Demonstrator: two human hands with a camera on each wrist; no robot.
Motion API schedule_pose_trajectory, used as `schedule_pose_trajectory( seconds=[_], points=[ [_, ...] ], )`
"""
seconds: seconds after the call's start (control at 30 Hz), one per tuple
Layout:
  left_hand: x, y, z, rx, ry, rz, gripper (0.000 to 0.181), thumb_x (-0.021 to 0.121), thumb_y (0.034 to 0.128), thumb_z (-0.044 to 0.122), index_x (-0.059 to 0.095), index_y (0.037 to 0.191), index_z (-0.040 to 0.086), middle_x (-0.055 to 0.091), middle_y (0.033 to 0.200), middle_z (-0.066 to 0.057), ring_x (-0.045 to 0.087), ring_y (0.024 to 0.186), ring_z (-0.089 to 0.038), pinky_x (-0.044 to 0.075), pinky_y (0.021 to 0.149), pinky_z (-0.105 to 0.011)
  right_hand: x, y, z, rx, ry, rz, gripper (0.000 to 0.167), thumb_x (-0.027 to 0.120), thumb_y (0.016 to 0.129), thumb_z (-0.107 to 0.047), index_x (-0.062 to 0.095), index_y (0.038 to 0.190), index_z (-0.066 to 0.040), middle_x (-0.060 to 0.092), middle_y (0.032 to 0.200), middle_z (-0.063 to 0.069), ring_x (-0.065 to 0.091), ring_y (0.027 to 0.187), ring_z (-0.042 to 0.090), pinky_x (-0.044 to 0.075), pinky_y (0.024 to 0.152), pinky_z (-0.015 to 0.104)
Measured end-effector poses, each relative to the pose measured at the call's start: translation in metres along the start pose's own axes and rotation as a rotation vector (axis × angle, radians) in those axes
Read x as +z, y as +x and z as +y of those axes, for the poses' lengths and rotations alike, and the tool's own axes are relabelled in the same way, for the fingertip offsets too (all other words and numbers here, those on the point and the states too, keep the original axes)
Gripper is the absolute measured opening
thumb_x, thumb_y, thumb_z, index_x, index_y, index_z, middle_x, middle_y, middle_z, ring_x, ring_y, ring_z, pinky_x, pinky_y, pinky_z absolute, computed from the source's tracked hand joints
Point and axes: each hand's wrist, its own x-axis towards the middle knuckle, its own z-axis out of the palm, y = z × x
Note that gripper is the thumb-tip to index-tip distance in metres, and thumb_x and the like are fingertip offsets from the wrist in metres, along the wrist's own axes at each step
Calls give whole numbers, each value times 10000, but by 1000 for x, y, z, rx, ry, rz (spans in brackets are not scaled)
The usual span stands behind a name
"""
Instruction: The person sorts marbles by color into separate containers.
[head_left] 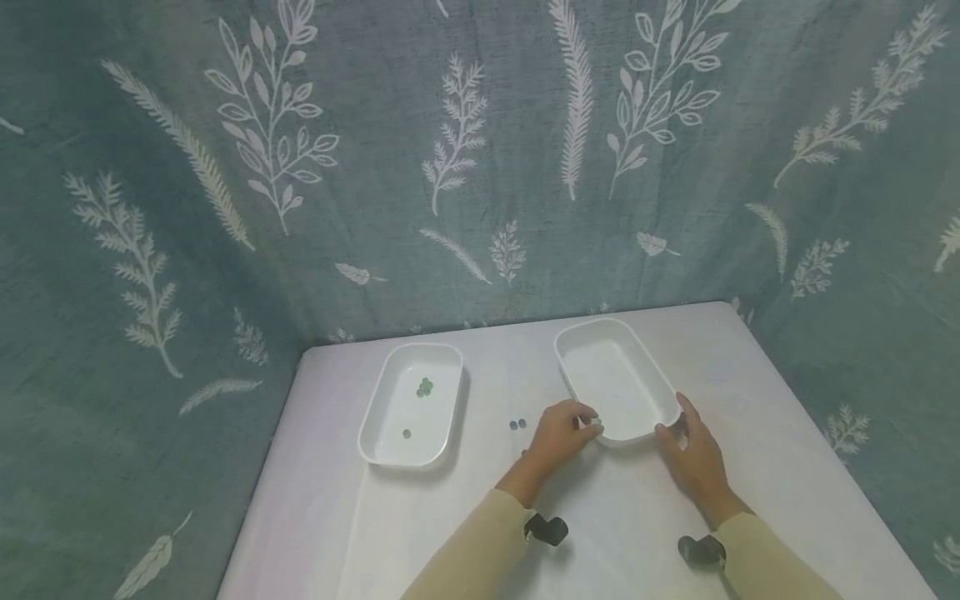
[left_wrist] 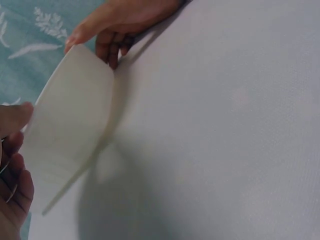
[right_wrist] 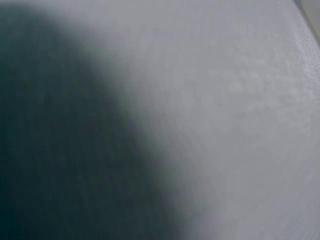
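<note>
A white rectangular tray [head_left: 611, 375] with rounded corners stands at the right of the table, its inside bare. At its near left corner my left hand [head_left: 561, 433] grips the rim, thumb on the edge and fingers curled, as the left wrist view also shows. A tiny pale spot lies by these fingertips; I cannot tell what it is. My right hand [head_left: 693, 458] holds the near right corner, its thumb on the rim [left_wrist: 75, 46] and other fingers bent below. The right wrist view shows only white surface and a dark blur, no hand.
A second white tray [head_left: 375, 425] stands to the left, holding several small green discs [head_left: 424, 387] and a single one [head_left: 407, 433] apart. Two small grey-blue discs [head_left: 517, 424] lie on the white table [head_left: 480, 517] between the trays. Patterned green curtains [head_left: 480, 167] enclose the table.
</note>
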Motion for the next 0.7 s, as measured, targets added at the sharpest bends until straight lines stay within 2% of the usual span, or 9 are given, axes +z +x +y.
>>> schedule_pose_trajectory(
  seconds=[0.5, 0.7],
  points=[
    [0, -2, -1, -50, -16, 3, 189, 735, 859, 366, 717, 993, 234, 588, 838, 195, 521, 734, -21, 470, 609, -195, 0, -1, -2, -7, -3, 1, 722, 546, 980, -365, 186, 1558, -125, 345, 1499, 251, 337, 1336, 486, 307, 1022, 670],
    [-3, -2, -1, -26, -4, 5, 206, 738, 861, 339, 727, 1009, 197, 600, 838, 183, 515, 722, -15, 464, 601, -182, -2, -1, -3, -11, -8, 0, 720, 544, 981, -365, 185, 1557, -125, 346, 1499, 250, 333, 1341, 480, 301, 1031, 663]
  ],
)
